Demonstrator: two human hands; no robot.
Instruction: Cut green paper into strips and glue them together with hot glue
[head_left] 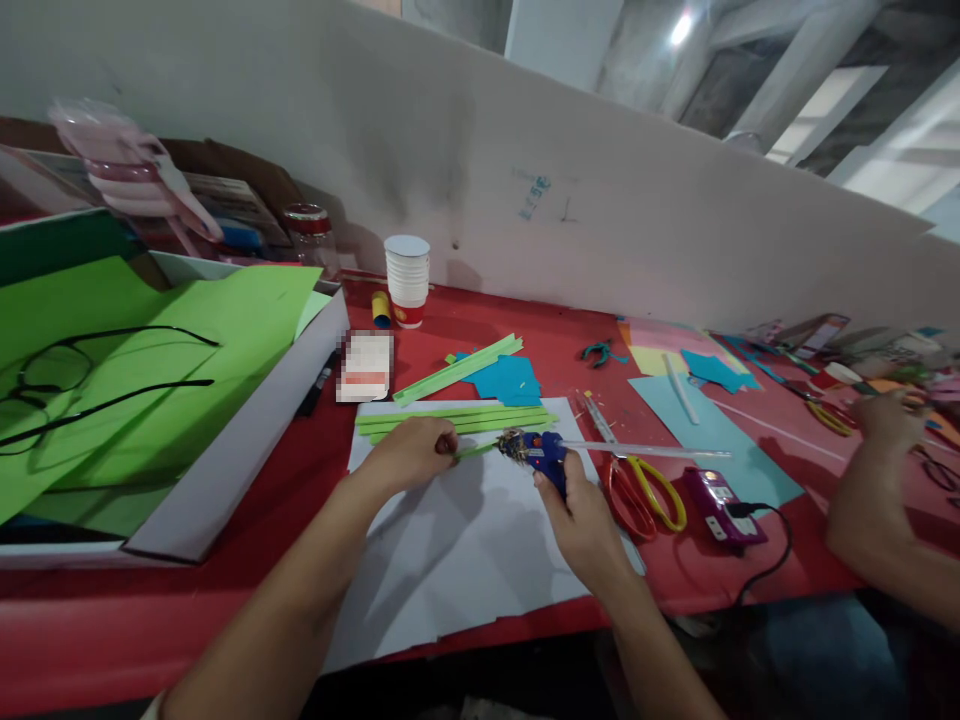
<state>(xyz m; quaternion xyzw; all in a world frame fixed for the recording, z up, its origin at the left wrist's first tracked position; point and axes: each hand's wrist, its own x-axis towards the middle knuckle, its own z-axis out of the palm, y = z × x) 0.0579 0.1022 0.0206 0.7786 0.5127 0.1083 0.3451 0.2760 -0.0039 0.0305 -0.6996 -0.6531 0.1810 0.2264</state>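
Note:
My right hand is wrapped round a blue glue gun, whose long clear glue stick juts out to the right. The gun's dirty nozzle points left at a thin green paper strip. Pinched in my left hand is the other end of that strip. Whether the nozzle touches the strip I cannot tell. Both hands are above white paper sheets. Several green strips lie along the far edge of the sheets, and another green bundle rests beside blue paper pieces.
Scissors and a purple device with a cable lie to the right. Stacked paper cups stand at the back. At left is a box of green paper with eyeglasses on top. Another person's arm rests far right.

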